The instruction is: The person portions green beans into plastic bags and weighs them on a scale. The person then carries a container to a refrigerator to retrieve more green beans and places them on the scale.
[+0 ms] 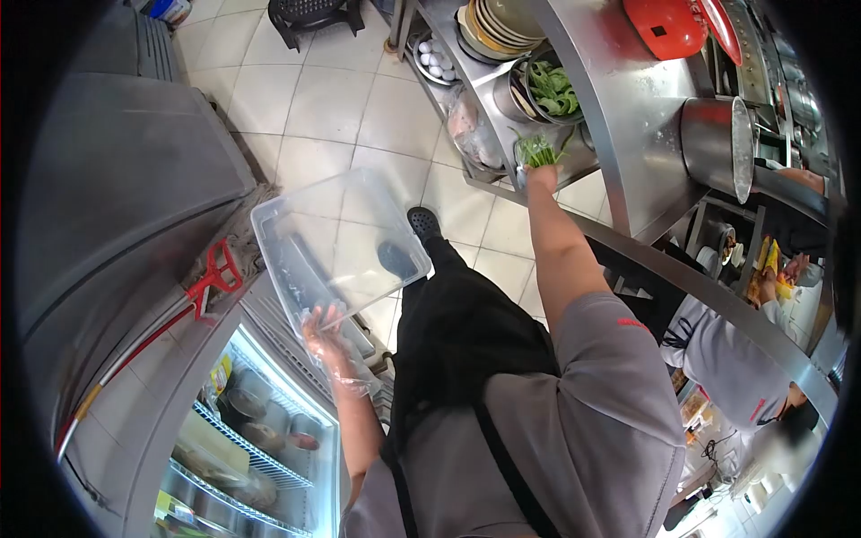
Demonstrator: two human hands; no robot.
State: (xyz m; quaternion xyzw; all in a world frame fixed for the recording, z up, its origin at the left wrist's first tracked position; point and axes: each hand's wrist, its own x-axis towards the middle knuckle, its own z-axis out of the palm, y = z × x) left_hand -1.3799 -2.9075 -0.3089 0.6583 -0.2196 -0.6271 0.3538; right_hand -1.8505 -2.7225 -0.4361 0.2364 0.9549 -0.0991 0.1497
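My left hand [327, 332], in a clear plastic glove, grips the near edge of a see-through plastic bin [341, 238]. The bin is held tilted above the floor, and only a faint cloudy patch shows inside. At the steel shelf, my right hand [541, 177] is closed round a bunch of thin green stems [538, 152]; its fingers are mostly hidden. Just beyond the stems stands a metal pot of green leaves [554, 90]. A clear bag with something pale in it [475, 125] lies left of the stems.
Stacked plates [498, 27] and a bowl of eggs [435, 61] share the shelving. An open lit fridge [256, 430] is at lower left, near a red-handled squeegee [215, 269]. A steel pot [717, 148] sits on the counter. A co-worker [731, 359] is at right, holding something yellow.
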